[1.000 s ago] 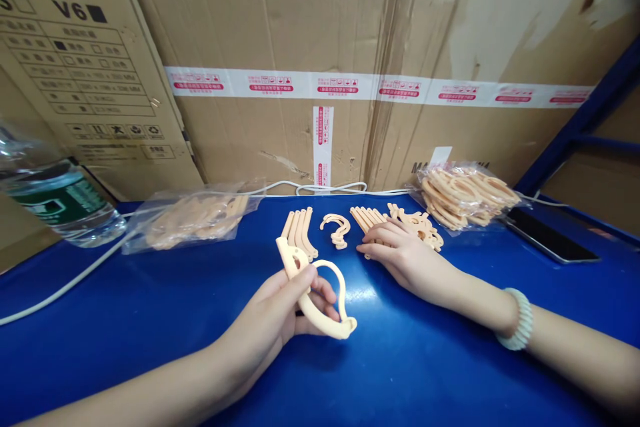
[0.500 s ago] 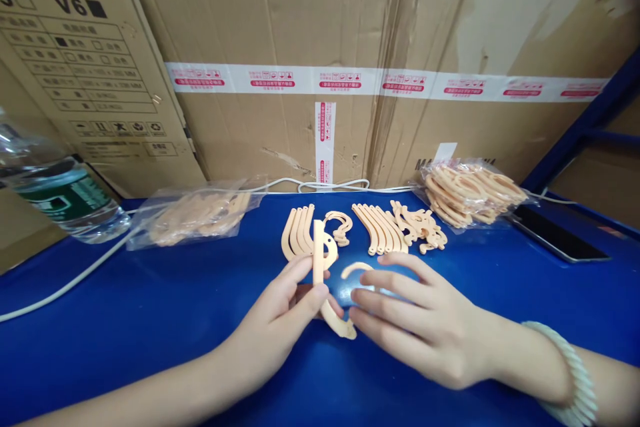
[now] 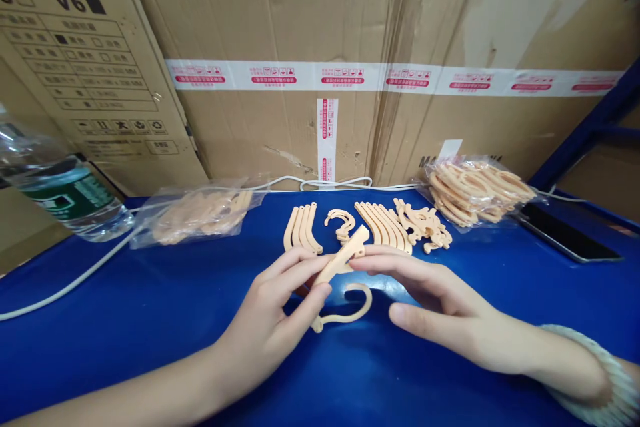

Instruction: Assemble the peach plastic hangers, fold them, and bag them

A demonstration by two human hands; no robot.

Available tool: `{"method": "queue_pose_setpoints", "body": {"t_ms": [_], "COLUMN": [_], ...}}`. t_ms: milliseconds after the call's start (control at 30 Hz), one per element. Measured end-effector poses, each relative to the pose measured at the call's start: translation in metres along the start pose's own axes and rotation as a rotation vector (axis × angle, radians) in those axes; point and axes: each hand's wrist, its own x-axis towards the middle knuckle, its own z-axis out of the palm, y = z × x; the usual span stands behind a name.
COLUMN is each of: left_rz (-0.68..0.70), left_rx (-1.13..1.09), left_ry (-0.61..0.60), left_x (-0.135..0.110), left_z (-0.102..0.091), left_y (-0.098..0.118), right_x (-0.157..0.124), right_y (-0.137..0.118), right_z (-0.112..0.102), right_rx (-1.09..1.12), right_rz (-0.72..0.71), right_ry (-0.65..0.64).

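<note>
My left hand [image 3: 283, 310] is closed, pinching a light wooden clothes-hanger piece [image 3: 345, 257] between thumb and fingers. The piece is tilted, its far end up and to the right. Below it a curved wooden hook [image 3: 360, 307] sticks out; whether it is joined to the piece is hidden by my fingers. My right hand [image 3: 445, 303] is open, thumb well apart, its fingertips at the far end of the piece. Beyond my hands lie a row of curved hanger arms [image 3: 303, 227], some loose hooks [image 3: 343, 221], a second row of arms [image 3: 383, 227] and a pile of hooks [image 3: 427, 223].
Plastic bags of wooden parts lie at the left [image 3: 200, 213] and right [image 3: 480, 190] of the blue table [image 3: 165, 320]. A water bottle [image 3: 65, 187] stands far left, near a white cable [image 3: 85, 273]. A phone [image 3: 570, 233] lies at right. Cardboard boxes [image 3: 270, 127] wall off the back.
The held piece has turned from upright to slanting up and right, and the hook below has swung round. My right hand's fingers have moved up to its far end, thumb spread away.
</note>
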Motion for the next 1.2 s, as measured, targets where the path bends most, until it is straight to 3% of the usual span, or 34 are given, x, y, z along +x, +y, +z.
{"method": "queue_pose_setpoints", "body": {"t_ms": [167, 300, 433, 533, 700, 800, 1067, 1133, 1200], "left_rz": [0.048, 0.163, 0.429, 0.572, 0.604, 0.620, 0.678, 0.624, 0.478], "left_rx": [0.138, 0.427, 0.822, 0.939, 1.015, 1.042, 1.071, 1.020, 0.905], "left_ry": [0.081, 0.092, 0.020, -0.010, -0.023, -0.028, 0.029, 0.019, -0.039], "left_x": [0.002, 0.003, 0.001, -0.001, -0.001, -0.002, -0.002, -0.001, 0.000], "left_z": [-0.001, 0.000, 0.004, 0.006, 0.009, 0.009, 0.007, 0.007, 0.006], "left_y": [-0.002, -0.012, -0.015, -0.010, -0.003, -0.002, 0.008, 0.010, 0.009], "right_x": [0.005, 0.009, 0.011, 0.009, 0.008, 0.008, 0.000, -0.003, -0.005], "right_y": [0.003, 0.007, 0.010, 0.010, 0.009, 0.006, -0.002, -0.004, -0.006], "right_z": [-0.002, 0.000, 0.012, 0.021, 0.026, 0.028, 0.035, 0.034, 0.034], "right_rx": [0.185, 0.298, 0.341, 0.403, 0.514, 0.468, 0.108, -0.045, -0.222], "right_rz": [0.097, 0.215, 0.358, 0.443, 0.568, 0.588, 0.420, 0.293, 0.124], "right_ry": [0.117, 0.217, 0.050, -0.066, -0.151, -0.142, -0.031, -0.018, 0.002]}}
